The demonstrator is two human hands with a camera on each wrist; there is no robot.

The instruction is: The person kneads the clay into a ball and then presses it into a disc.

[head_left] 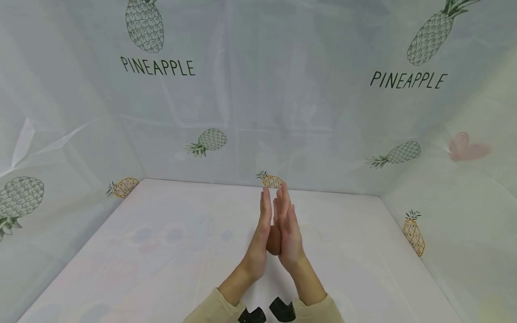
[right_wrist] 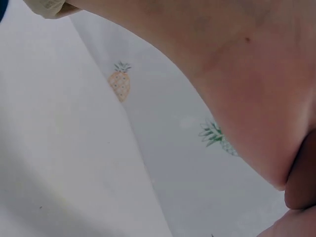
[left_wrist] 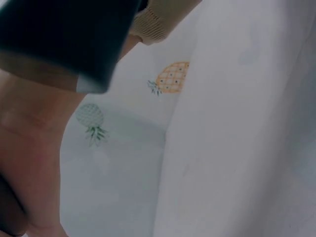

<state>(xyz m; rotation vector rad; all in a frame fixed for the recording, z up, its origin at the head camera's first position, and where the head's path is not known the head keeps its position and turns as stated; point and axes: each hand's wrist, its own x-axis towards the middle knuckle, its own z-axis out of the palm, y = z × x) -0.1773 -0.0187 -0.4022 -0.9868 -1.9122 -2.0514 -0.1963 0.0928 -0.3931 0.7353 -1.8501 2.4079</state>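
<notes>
Both hands are raised over the white table, palms facing each other with straight fingers pointing up and away. Between the palms sits a smooth, rounded brown lump [head_left: 273,240] that looks like modelling clay. The left hand [head_left: 258,242] presses on it from the left and the right hand [head_left: 288,237] from the right. In the right wrist view the lump [right_wrist: 302,180] shows at the right edge, against the base of the palm. At the lower left of the left wrist view a dark part of it [left_wrist: 10,210] shows beside the hand.
The white tabletop [head_left: 161,251] spreads around the hands. A pale sheet [head_left: 262,98] printed with pineapples hangs behind it and along both sides. Beige sleeves [head_left: 216,309] cover the forearms, and black camera mounts [head_left: 282,309] are at the wrists.
</notes>
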